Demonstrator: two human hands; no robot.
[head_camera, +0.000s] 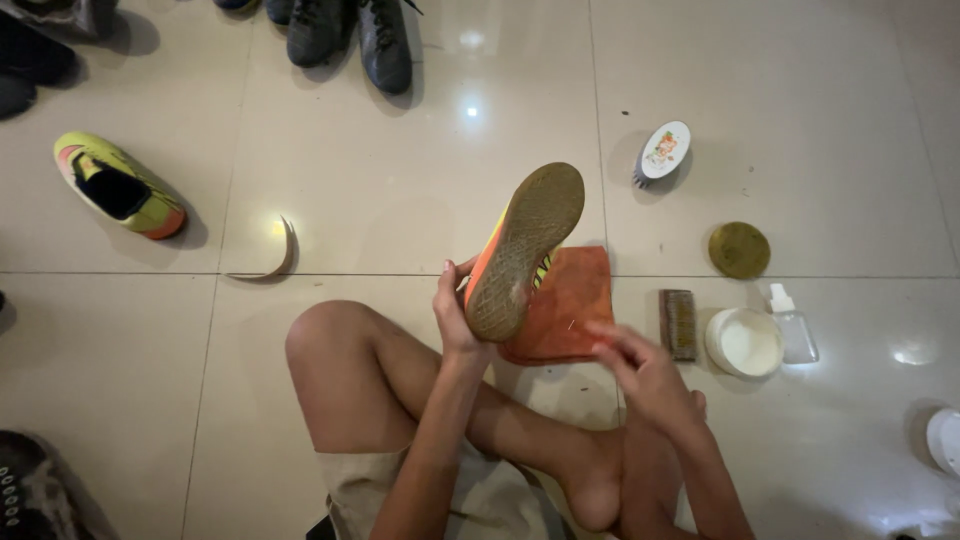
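Orange cloth (565, 310) lies on the tiled floor (400, 200) just past my crossed legs, and my right hand (640, 365) hovers over its near right corner, fingers loosely spread, blurred, closed on nothing that I can make out; whether the fingertips brush the cloth I cannot tell. My left hand (455, 315) is wrapped around the heel end of the shoe (525, 250), fingers curled behind it and thumb toward me, holding it up off the floor with the worn tan sole facing me and the toe tilted away to the right. It looks to me like a light shoe, with a stiff, grippy rubber sole and a softer orange and yellow upper, so the heel and the narrow waist seem the firm places to hold; the upper would give under a squeeze.

Right of the cloth, a small brown brush (679, 324) lies beside an open white tub (744, 342) and a small clear bottle (794, 325). Beyond them sit a round dull-gold lid (739, 250) and, farther, a white oval brush (662, 152). Toward the left, a curved insole (270, 258) stands on its edge, and the matching yellow shoe (118, 186) lies farther out. Dark boots (350, 40) stand at the far edge of the floor.
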